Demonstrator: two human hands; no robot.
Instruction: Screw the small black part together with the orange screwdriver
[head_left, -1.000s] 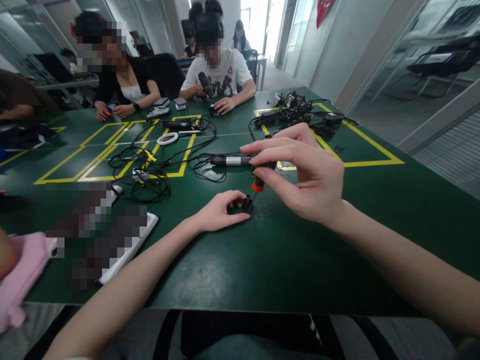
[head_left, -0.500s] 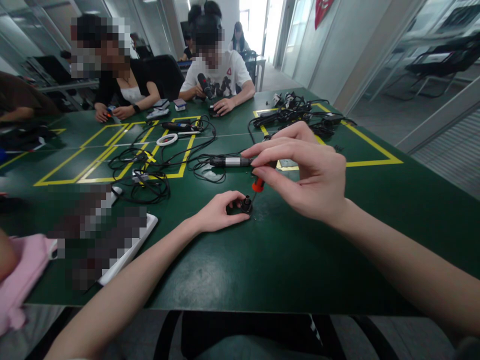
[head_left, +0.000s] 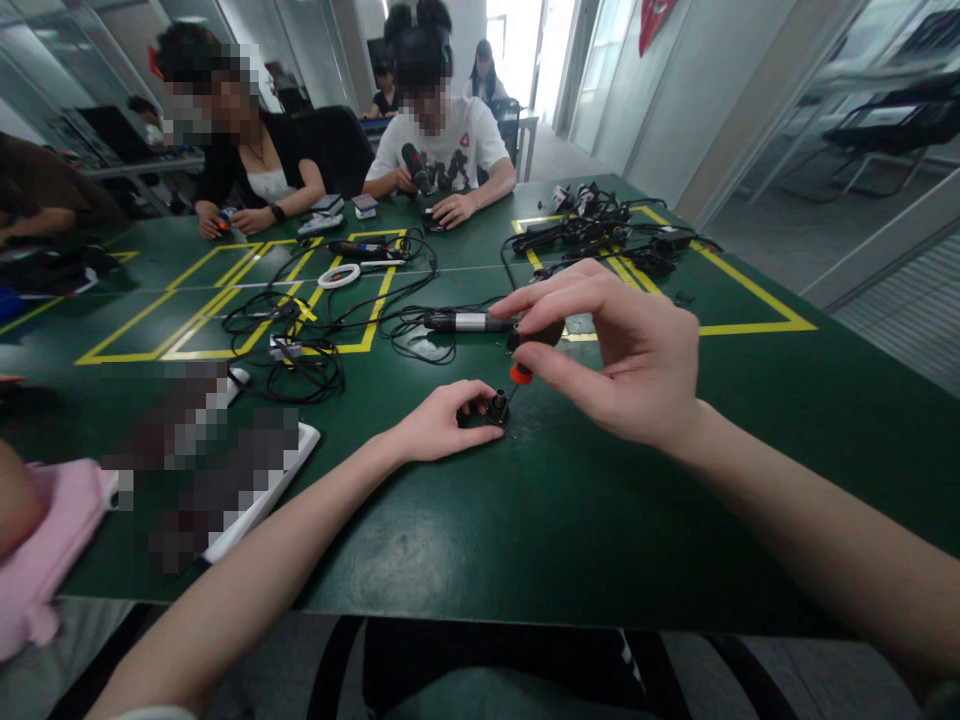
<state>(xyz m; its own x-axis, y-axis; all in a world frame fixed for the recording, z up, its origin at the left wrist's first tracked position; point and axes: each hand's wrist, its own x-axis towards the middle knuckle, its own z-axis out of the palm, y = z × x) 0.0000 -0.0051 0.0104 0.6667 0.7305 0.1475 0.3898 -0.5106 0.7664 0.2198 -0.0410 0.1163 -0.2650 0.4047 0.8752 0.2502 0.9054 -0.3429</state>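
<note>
My left hand [head_left: 439, 422] rests on the green table [head_left: 525, 520] with its fingers curled round a small black round part [head_left: 496, 408], holding it in place. My right hand [head_left: 615, 350] hovers just above and to the right, its thumb and fingers pinching the black handle of a small screwdriver with an orange collar [head_left: 520, 372]. The screwdriver's thin tip points down and left toward the black part. Just behind my hands lies a black and silver rod-shaped tool [head_left: 465, 322] with a cable.
Tangled black cables [head_left: 292, 340] and a white ring [head_left: 335, 276] lie among yellow tape lines at centre left. More black cables and adapters [head_left: 600, 228] pile at the back right. A white tray [head_left: 262, 500] sits at my left. Two people sit working across the table.
My right hand's fingers have curled in more tightly round the screwdriver handle, rolling it between them. My left hand and the black part have stayed put.
</note>
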